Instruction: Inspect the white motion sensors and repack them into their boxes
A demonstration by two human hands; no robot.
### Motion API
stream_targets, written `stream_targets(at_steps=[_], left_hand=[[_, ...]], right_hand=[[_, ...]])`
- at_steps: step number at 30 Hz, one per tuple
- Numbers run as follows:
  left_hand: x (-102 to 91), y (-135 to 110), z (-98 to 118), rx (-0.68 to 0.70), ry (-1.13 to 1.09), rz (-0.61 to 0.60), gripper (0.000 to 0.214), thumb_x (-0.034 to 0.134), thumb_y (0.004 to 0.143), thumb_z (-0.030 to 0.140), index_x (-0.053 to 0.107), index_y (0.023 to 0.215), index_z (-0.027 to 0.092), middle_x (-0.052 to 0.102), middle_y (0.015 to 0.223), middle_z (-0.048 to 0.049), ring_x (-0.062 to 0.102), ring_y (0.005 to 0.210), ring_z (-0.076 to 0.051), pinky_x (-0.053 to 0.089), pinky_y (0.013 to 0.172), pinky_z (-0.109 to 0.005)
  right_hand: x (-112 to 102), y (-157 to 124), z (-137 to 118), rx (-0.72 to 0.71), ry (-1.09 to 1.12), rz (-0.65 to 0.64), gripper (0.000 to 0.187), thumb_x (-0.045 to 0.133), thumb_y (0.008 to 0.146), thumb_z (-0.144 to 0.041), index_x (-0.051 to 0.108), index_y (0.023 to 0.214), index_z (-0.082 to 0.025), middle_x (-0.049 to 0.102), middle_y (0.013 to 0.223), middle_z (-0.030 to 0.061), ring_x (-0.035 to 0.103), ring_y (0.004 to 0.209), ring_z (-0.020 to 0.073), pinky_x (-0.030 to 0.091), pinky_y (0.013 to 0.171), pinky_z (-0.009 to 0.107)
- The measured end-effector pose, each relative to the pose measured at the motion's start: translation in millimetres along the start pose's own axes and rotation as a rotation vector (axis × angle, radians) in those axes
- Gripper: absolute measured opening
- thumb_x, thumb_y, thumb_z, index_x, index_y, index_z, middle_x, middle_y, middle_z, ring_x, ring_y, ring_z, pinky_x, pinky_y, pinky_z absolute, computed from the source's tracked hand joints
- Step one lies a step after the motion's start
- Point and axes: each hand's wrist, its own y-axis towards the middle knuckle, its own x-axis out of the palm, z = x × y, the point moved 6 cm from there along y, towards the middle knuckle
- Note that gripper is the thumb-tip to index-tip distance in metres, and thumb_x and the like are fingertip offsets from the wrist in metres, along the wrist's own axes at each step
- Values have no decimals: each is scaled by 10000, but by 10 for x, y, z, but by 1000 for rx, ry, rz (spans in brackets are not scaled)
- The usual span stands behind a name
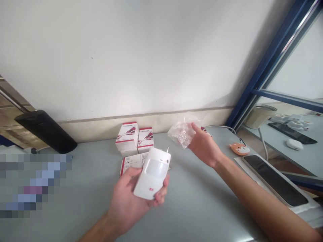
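My left hand (136, 198) is wrapped round a white motion detector (153, 173) with a curved lens window, a small red logo and a short thin antenna at its top. The detector is tilted, its front facing me. Farther right and back, my right hand (202, 143) grips a crumpled clear plastic bag (184, 132); the fingertips are hidden behind it. Just past the detector, a flat white and red box (131, 163) lies partly covered by it. Behind that box are two white and red cartons, a taller one (126, 137) and a smaller one (145, 138).
The grey table (83, 188) meets a white wall. To the left is a black object (47, 131) on a metal rod. On the right lie a phone (275, 179), an orange animal-faced case (239, 148) and a white cable. A blue-framed mirror (290, 141) borders the right side.
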Motion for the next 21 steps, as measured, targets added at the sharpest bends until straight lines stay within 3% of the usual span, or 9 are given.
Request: stream_targets(at_steps=[3,6,12,21], left_hand=[[27,-3,-215,-69,-4,-64,450,482,960,417,693,1171,80,717,938,-197,629,668,-218,419,626,-320],[20,-4,-297,-80,-12,-117,450,456,977,424,673,1194,94,722,958,-206,643,682,-225,414,626,-326],[-23,16,-200,-46,-11,-114,447,444,966,413,673,1161,83,710,949,-198,630,677,-210,404,628,-321],[-17,18,-164,-32,9,-40,465,384,968,386,674,1165,80,695,941,-188,614,664,-216,390,646,-342]], right_hand=[[138,-69,132,107,155,-51,357,644,998,-555,717,1246,-308,748,1318,40,714,1186,289,568,986,436],[137,-86,183,148,190,-8,317,678,989,-509,737,1205,-285,766,1230,41,711,1161,277,549,978,405],[155,-144,244,196,235,-22,292,689,983,-486,741,1171,-268,761,1170,49,711,1113,288,529,950,405],[419,-258,308,238,299,-168,317,615,1026,-512,728,1171,-254,743,1203,69,675,1145,280,506,954,397]])
